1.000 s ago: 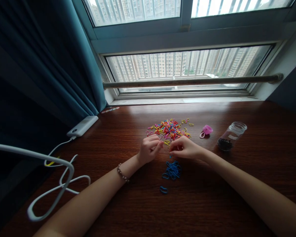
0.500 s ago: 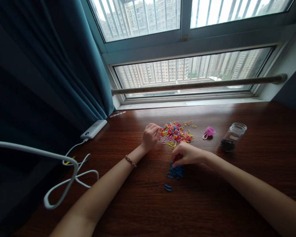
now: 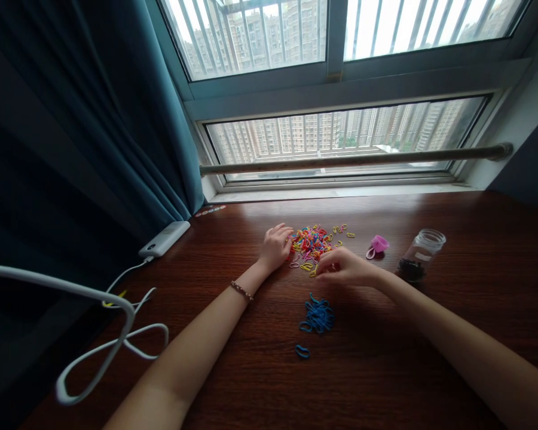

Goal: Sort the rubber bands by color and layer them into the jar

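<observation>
A pile of small multicoloured elastic hair ties (image 3: 312, 241), mostly red, pink and yellow, lies on the wooden table. My left hand (image 3: 275, 245) rests at the pile's left edge, its fingers stretched out and slightly apart, with nothing seen in them. At the pile's near right edge is my right hand (image 3: 344, 266), fingers loosely bent and apart from the thumb; no hair tie shows in it. Nearer to me is a small heap of blue hair ties (image 3: 317, 315). One single blue hair tie (image 3: 302, 351) lies in front of that heap.
Right of the pile stand a pink cap with a loop (image 3: 379, 243) and a clear jar (image 3: 424, 254) with dark contents. A white power bank (image 3: 164, 239) and its looping white cable (image 3: 125, 325) lie at left by the curtain (image 3: 161, 131). A window rail (image 3: 358, 160) runs behind.
My right hand has moved up and away from the blue heap to the multicoloured pile's near edge. My left hand's fingers have straightened a little at the pile. The view has shifted slightly.
</observation>
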Demonstrator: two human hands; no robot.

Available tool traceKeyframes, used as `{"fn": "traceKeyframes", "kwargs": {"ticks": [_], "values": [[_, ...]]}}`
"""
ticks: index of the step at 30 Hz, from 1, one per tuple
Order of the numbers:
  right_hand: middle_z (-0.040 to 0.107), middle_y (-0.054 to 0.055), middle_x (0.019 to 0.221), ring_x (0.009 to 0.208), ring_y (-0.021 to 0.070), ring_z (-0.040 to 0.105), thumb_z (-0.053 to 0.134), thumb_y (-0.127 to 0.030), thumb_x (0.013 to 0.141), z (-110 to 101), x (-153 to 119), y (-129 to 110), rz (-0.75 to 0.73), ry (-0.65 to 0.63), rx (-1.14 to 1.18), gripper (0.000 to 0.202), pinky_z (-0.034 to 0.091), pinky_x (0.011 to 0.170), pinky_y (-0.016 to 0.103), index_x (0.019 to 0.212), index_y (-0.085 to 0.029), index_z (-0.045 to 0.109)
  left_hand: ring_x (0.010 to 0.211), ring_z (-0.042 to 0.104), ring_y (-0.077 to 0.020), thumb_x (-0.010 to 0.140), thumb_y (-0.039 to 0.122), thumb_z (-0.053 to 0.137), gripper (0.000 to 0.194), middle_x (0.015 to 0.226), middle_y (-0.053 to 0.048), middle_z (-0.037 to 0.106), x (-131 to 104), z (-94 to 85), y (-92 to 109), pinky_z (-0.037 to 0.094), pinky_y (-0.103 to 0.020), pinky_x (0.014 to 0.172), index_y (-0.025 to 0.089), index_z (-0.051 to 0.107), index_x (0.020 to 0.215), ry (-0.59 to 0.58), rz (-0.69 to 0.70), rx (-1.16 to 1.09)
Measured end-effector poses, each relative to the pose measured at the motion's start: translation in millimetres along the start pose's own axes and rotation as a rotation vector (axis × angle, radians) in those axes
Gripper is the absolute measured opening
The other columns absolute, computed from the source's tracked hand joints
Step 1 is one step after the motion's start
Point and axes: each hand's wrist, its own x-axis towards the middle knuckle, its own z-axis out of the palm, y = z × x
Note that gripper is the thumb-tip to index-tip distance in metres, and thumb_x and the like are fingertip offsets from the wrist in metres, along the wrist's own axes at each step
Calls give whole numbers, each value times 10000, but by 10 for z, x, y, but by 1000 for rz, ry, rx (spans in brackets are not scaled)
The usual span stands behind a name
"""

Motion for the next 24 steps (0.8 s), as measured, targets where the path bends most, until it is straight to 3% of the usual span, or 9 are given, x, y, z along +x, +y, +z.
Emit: {"fn": "traceKeyframes", "kwargs": {"ticks": [4,7,16,24], "values": [[617,22,657,565,124,498,543,-298,813,5,-43,263,86,431,-214,189,387,550,239,745,-164,657,1207,397,-239,856,231,419,274,1164,-71,578,9,48,-8,255,-498,1004,200,569,1084,-89,-5,-2],[637,44,735,711,180,544,533,-252,818,30,-77,406,79,577,-394,150,424,684,305,745,-191,648,1220,382,-233,873,249,392,275,1170,-61,577,0,52,1,229,-517,1006,216,562,1086,-143,-9,-7],[635,62,944,948,226,522,496,-224,835,136,-66,511,3,554,-556,174,425,864,398,942,-214,632,1209,395,-223,889,256,357,270,1120,-52,605,-18,19,19,198,-529,1012,220,577,1042,-168,-7,-13],[621,62,1034,1032,235,500,504,-261,832,176,-60,559,-8,493,-636,227,417,903,426,1032,-211,598,1199,403,-201,901,254,325,284,1104,-32,611,-13,4,31,206,-487,1016,221,591,996,-200,-40,-9]]}}
